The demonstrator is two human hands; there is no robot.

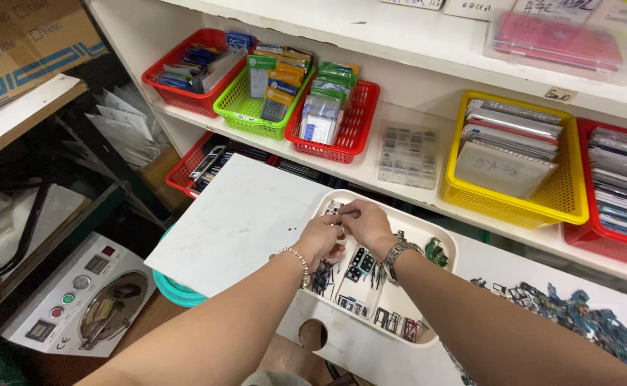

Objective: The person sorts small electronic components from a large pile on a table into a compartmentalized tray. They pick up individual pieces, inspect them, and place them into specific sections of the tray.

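White divided tray [448, 246], below the shelf's yellow basket [570, 204]: left hand [322, 239] and right hand [365, 223] meet above its top-left compartment, fingertips pinched narrow on something tiny, unidentifiable. Best worked low over tray, so drops land inside.

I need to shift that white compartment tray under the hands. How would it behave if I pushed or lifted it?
The white tray looks thin, probably light and a bit flexible. It holds many loose small parts, so tilting would likely spill them. It lies on a smooth white board, so it may slide easily.
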